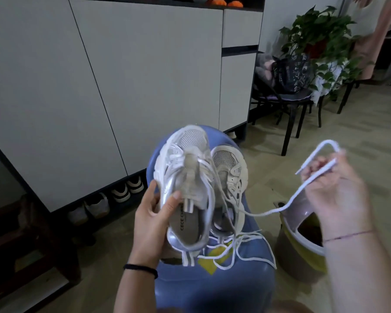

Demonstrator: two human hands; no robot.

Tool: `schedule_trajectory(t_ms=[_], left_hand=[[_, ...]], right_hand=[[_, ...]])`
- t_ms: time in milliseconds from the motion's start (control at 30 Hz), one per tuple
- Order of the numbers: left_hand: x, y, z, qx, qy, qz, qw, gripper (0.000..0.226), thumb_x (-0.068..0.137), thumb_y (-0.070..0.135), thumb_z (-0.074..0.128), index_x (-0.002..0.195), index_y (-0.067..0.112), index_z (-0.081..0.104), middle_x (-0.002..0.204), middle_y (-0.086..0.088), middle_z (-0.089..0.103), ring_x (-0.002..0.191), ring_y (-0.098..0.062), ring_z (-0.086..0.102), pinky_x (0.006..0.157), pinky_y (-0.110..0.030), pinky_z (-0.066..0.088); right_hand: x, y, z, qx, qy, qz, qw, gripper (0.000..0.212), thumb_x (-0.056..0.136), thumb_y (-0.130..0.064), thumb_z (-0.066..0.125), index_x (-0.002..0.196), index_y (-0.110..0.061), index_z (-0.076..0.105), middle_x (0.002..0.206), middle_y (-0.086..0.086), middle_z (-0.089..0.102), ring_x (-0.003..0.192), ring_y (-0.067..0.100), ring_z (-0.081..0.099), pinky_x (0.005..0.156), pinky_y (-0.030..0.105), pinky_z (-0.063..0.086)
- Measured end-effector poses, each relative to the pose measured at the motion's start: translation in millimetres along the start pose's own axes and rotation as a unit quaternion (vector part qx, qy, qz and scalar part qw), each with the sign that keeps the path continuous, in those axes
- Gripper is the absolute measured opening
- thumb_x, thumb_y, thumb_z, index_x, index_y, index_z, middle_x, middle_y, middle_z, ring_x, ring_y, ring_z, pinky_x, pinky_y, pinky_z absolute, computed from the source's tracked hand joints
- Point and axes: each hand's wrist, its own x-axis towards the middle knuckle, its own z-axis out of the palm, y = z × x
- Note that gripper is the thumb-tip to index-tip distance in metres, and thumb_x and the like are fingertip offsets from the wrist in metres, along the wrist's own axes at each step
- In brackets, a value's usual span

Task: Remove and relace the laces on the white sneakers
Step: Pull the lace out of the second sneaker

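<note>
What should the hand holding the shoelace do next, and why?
Probably pull the lace farther out to the side. The right hand pinches it, and it seems to run back to the sneaker gripped by the left hand. Lace crossings show over that sneaker's tongue, so it likely isn't fully unlaced yet.

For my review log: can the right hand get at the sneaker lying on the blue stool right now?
Probably yes: nothing stands between the right hand and that sneaker, though the hand pinches a lace and must drop it.
</note>
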Motion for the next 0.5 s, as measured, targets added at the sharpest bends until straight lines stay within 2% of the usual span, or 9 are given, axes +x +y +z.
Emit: schedule_trajectory(t_ms=[67, 167, 233, 300, 367, 433, 500], left_hand=[[0, 1, -2, -0.007, -0.013, 0.001, 1.0, 0.094, 0.061, 0.058, 0.079, 0.141, 0.019, 0.049, 0.134, 0.0, 0.06, 0.122, -0.015, 0.058, 0.104, -0.044, 0.047], [-4, 1, 4, 0.002, -0.04, 0.009, 0.999, 0.098, 0.06, 0.059, 0.079, 0.142, 0.017, 0.047, 0.133, 0.004, 0.061, 0.122, -0.011, 0.058, 0.103, -0.038, 0.048], [-6, 3, 9, 0.008, -0.052, 0.017, 0.999, 0.099, 0.059, 0.054, 0.082, 0.143, 0.016, 0.046, 0.12, 0.019, 0.067, 0.115, 0.0, 0.06, 0.092, -0.022, 0.052], [-6, 4, 14, 0.001, -0.054, 0.014, 0.998, 0.093, 0.066, 0.04, 0.087, 0.144, 0.013, 0.043, 0.097, 0.038, 0.066, 0.099, 0.016, 0.06, 0.077, -0.006, 0.049], [-9, 5, 18, 0.012, -0.067, 0.005, 0.998, 0.09, 0.069, 0.029, 0.084, 0.145, 0.01, 0.04, 0.087, 0.045, 0.062, 0.09, 0.022, 0.058, 0.071, -0.001, 0.045], [-12, 7, 20, 0.02, -0.082, 0.009, 0.996, 0.087, 0.068, 0.028, 0.077, 0.144, 0.01, 0.041, 0.088, 0.046, 0.061, 0.092, 0.024, 0.057, 0.071, 0.0, 0.044], [-11, 5, 18, 0.011, -0.093, 0.016, 0.995, 0.088, 0.064, 0.03, 0.074, 0.144, 0.01, 0.042, 0.094, 0.044, 0.062, 0.097, 0.021, 0.058, 0.074, -0.001, 0.045]], right_hand=[[-2, 18, 3, -0.149, -0.004, 0.009, 0.989, 0.017, 0.095, -0.02, 0.052, 0.08, -0.014, 0.057, 0.063, -0.005, 0.05, 0.056, 0.005, 0.044, 0.062, 0.017, 0.037], [-13, 42, 14, -0.336, -0.062, -0.006, 0.94, 0.016, 0.097, -0.016, 0.052, 0.083, -0.009, 0.055, 0.068, 0.0, 0.045, 0.052, 0.007, 0.036, 0.049, 0.018, 0.028], [-18, 52, 19, -0.406, -0.096, -0.016, 0.909, 0.019, 0.096, -0.028, 0.054, 0.084, -0.014, 0.057, 0.073, -0.005, 0.052, 0.056, 0.006, 0.037, 0.051, 0.02, 0.028], [-20, 58, 22, -0.464, -0.118, -0.025, 0.877, 0.022, 0.095, -0.041, 0.052, 0.092, -0.02, 0.06, 0.082, -0.014, 0.058, 0.063, 0.002, 0.044, 0.057, 0.021, 0.032], [-24, 62, 24, -0.508, -0.132, -0.029, 0.851, 0.023, 0.094, -0.044, 0.051, 0.1, -0.024, 0.061, 0.09, -0.015, 0.061, 0.077, 0.001, 0.054, 0.065, 0.022, 0.038], [-27, 63, 25, -0.541, -0.14, -0.042, 0.828, 0.024, 0.093, -0.043, 0.052, 0.1, -0.023, 0.062, 0.096, -0.011, 0.064, 0.088, 0.004, 0.059, 0.07, 0.022, 0.042], [-29, 64, 28, -0.559, -0.145, -0.058, 0.815, 0.026, 0.092, -0.041, 0.054, 0.092, -0.017, 0.063, 0.087, -0.005, 0.065, 0.08, 0.007, 0.058, 0.066, 0.021, 0.041]])
